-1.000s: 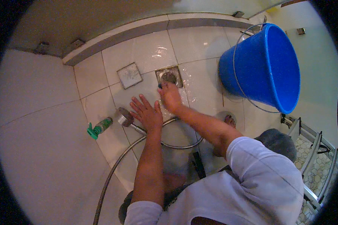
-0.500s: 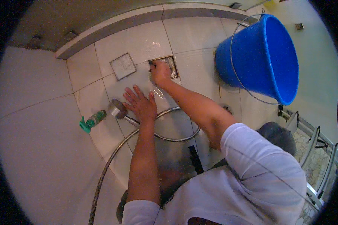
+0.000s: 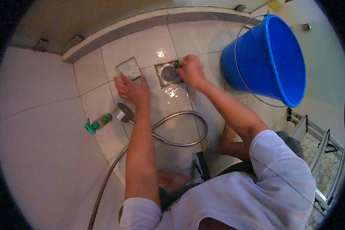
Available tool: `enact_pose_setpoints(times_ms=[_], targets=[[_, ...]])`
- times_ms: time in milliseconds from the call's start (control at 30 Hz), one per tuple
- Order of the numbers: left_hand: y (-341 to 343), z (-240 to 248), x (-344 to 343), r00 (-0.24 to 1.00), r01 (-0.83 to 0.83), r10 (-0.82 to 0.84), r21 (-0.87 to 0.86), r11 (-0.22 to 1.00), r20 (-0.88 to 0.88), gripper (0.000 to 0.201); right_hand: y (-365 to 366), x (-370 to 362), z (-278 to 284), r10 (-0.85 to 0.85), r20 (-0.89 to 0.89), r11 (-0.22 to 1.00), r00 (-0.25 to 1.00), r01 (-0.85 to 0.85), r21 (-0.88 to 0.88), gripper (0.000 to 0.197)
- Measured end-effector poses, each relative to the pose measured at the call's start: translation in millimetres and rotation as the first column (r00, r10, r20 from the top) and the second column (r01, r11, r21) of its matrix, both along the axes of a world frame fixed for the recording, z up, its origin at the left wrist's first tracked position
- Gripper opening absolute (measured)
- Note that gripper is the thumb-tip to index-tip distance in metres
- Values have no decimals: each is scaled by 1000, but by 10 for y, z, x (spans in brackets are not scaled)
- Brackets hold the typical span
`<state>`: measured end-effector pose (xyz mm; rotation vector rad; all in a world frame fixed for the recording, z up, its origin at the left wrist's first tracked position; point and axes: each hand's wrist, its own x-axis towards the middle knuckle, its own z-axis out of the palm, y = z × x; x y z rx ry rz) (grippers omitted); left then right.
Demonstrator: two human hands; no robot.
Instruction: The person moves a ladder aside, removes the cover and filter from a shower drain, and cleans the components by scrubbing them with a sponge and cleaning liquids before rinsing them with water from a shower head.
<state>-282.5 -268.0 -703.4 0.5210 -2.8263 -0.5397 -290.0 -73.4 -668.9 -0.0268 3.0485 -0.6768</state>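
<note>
A square floor drain (image 3: pixel 169 74) lies uncovered in wet tiles, dark and grimy inside its metal frame. At its right edge, my right hand (image 3: pixel 192 71) is closed, with a small dark, greenish thing at the fingertips, too hidden to name. My left hand (image 3: pixel 133 92) has its fingers apart at the lower edge of the square drain cover (image 3: pixel 128 68), which lies flat left of the drain. Whether the fingers touch the cover is unclear. Below that hand rests a shower head (image 3: pixel 125 112) on a coiled metal hose (image 3: pixel 180 144).
A green spray bottle (image 3: pixel 99 123) lies by the left wall. To the right stands a big blue bucket (image 3: pixel 253 57) with a wire handle. A raised curb (image 3: pixel 142 27) runs along the back, and a metal ladder-like frame (image 3: pixel 318 153) is at the right.
My right hand has moved right, from the drain's left corner to its right edge, uncovering its inside. My left hand has lifted from the tiles and gone up-left to the cover.
</note>
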Motion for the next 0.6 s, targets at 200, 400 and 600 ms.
enact_pose_setpoints(times_ms=[200, 400, 600], targets=[[-338, -129, -556, 962, -169, 97, 276, 946, 257, 48, 480, -48, -388, -206, -116, 975, 972, 214, 61, 23], [-272, -248, -454, 971, 59, -109, 227, 972, 214, 39, 104, 7, -285, -142, -73, 980, 987, 130, -153, 18], [-309, -287, -499, 980, 164, -183, 216, 963, 73, 37, 26, -490, -206, -38, 155, 964, 987, 77, -256, 21]])
